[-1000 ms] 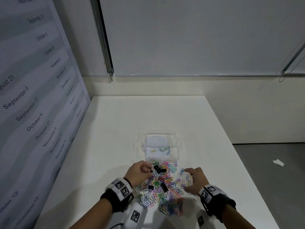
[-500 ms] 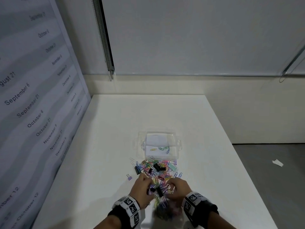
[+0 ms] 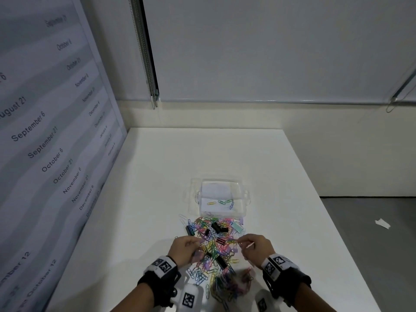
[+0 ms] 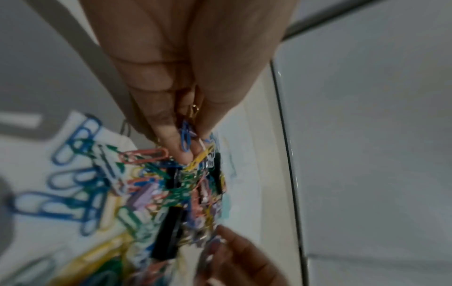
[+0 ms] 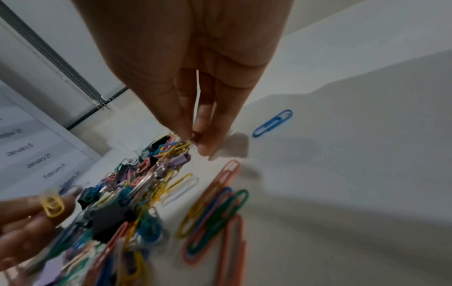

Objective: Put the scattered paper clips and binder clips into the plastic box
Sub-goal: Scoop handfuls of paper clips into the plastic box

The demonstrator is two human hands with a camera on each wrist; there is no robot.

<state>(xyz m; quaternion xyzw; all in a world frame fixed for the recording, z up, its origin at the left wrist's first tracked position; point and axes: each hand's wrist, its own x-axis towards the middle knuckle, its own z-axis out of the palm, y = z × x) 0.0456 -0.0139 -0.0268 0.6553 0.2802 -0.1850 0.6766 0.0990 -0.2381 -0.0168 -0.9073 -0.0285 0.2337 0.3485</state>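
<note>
coloured clips [image 3: 213,242] spread, hands parted (slightly)

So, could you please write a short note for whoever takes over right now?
Left hand: pinching paper clips at the pile's left edge.
Right hand: fingers pinched at the pile's right edge; the clip itself is unclear.
Box: open, just beyond the pile, holding only a few clips.
Done: very little.
Left: nearly all paper clips and the black binder clips are on the table.

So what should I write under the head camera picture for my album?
Two hands, left hand and right hand, pinch colourful paper clips beside a clear plastic box on a white table.
</note>
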